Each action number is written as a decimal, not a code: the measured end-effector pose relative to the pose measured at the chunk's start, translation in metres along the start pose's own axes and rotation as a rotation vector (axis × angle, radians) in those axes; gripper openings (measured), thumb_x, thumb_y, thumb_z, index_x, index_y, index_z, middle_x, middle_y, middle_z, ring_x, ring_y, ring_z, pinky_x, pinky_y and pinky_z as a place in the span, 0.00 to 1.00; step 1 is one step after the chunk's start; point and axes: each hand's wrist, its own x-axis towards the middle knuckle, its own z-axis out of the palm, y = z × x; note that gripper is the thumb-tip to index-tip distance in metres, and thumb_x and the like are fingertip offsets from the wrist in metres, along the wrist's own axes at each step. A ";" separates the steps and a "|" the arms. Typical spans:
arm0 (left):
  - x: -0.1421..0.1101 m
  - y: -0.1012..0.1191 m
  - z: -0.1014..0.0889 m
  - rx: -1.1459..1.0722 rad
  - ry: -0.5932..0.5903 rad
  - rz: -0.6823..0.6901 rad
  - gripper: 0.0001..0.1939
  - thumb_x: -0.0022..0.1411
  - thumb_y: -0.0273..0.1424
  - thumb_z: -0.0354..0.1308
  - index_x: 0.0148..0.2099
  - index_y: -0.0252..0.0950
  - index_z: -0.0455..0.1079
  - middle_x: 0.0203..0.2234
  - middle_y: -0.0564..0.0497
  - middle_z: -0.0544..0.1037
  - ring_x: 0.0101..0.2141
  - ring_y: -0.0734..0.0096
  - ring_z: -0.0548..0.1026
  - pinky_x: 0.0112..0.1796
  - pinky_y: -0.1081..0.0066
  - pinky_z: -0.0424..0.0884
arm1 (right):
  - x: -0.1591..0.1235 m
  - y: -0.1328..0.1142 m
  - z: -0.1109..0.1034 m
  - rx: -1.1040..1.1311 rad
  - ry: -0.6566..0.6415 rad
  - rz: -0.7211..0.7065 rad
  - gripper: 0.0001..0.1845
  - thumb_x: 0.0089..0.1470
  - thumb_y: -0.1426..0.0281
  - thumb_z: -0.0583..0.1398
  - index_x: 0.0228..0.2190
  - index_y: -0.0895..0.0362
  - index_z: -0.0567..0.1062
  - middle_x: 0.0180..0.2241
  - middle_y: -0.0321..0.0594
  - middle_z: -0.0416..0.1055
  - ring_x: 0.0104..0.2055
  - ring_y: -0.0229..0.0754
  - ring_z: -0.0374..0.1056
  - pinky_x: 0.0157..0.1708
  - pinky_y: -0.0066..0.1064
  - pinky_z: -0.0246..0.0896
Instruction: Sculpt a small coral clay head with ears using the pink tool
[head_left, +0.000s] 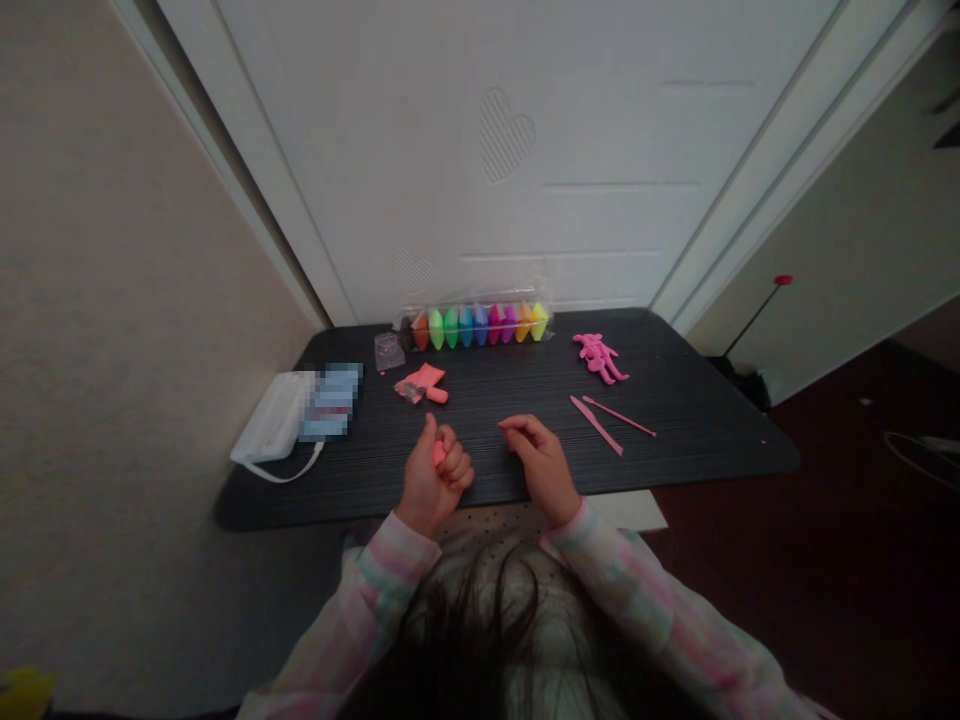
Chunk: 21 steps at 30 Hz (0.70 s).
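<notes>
Left hand (pixel 442 472) fisted around one coral lump (pixel 439 454) — long axis and direction mostly hidden; right hand (pixel 541 465) at its 3 o'clock, loosely curled, can't tell if holding anything. Beyond: two pink tools (pixel 596 425) at right hand's 2 o'clock, one coral stub (pixel 437 396) at left's 12 — axis toward 4.

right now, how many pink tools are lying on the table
2: the flat pink tool, right of the right hand, and the thin pink stick beside it, farther right.
</notes>
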 end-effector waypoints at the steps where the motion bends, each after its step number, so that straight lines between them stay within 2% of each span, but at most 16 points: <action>1: 0.000 0.001 0.000 -0.012 -0.015 -0.007 0.22 0.58 0.41 0.42 0.17 0.35 0.54 0.06 0.61 0.44 0.09 0.83 0.42 0.10 0.82 0.43 | 0.000 0.000 0.000 0.001 0.000 0.001 0.06 0.47 0.72 0.53 0.27 0.55 0.70 0.27 0.34 0.64 0.31 0.36 0.60 0.32 0.28 0.52; 6: -0.001 0.002 -0.001 -0.026 -0.059 -0.018 0.23 0.58 0.40 0.41 0.15 0.35 0.52 0.05 0.60 0.44 0.09 0.82 0.45 0.11 0.80 0.46 | 0.000 0.001 0.001 0.004 0.001 0.009 0.06 0.46 0.72 0.53 0.26 0.55 0.70 0.26 0.34 0.64 0.31 0.36 0.60 0.31 0.28 0.52; 10: 0.000 0.000 0.001 0.066 -0.022 -0.027 0.21 0.56 0.35 0.47 0.14 0.34 0.52 0.08 0.57 0.56 0.12 0.81 0.57 0.13 0.80 0.53 | 0.000 0.001 0.002 -0.002 -0.002 0.010 0.06 0.47 0.72 0.53 0.27 0.55 0.70 0.26 0.34 0.64 0.31 0.36 0.60 0.31 0.28 0.52; 12: 0.001 -0.002 0.002 0.154 0.043 0.010 0.15 0.54 0.33 0.52 0.19 0.32 0.59 0.14 0.54 0.65 0.15 0.81 0.64 0.14 0.81 0.56 | 0.000 0.000 0.001 -0.012 -0.001 0.013 0.06 0.46 0.72 0.53 0.26 0.55 0.70 0.25 0.33 0.64 0.30 0.36 0.60 0.31 0.28 0.52; 14: 0.002 -0.004 0.003 0.213 0.087 0.063 0.06 0.51 0.31 0.56 0.28 0.32 0.65 0.20 0.53 0.70 0.16 0.82 0.65 0.14 0.83 0.56 | 0.000 -0.002 0.001 -0.021 -0.003 0.011 0.06 0.46 0.72 0.53 0.26 0.55 0.70 0.25 0.33 0.64 0.30 0.36 0.60 0.31 0.28 0.52; 17: 0.002 -0.005 0.002 0.199 0.066 0.102 0.09 0.49 0.28 0.58 0.35 0.33 0.66 0.17 0.57 0.68 0.11 0.88 0.57 0.11 0.85 0.49 | 0.000 -0.003 0.001 -0.021 -0.004 0.007 0.06 0.46 0.72 0.53 0.26 0.55 0.70 0.25 0.33 0.64 0.30 0.36 0.60 0.31 0.28 0.52; 19: 0.001 -0.005 0.000 0.148 0.049 0.097 0.07 0.50 0.31 0.57 0.31 0.32 0.66 0.11 0.60 0.61 0.09 0.89 0.51 0.10 0.85 0.44 | 0.000 -0.002 0.001 -0.011 -0.004 0.008 0.06 0.46 0.72 0.53 0.26 0.55 0.70 0.25 0.33 0.64 0.30 0.36 0.60 0.31 0.28 0.53; 21: 0.001 -0.003 -0.001 0.082 0.038 0.076 0.11 0.53 0.35 0.53 0.25 0.32 0.64 0.07 0.62 0.54 0.08 0.88 0.48 0.10 0.84 0.43 | 0.000 -0.001 0.001 -0.002 -0.002 0.012 0.06 0.46 0.72 0.53 0.26 0.55 0.70 0.26 0.33 0.64 0.30 0.36 0.60 0.31 0.28 0.53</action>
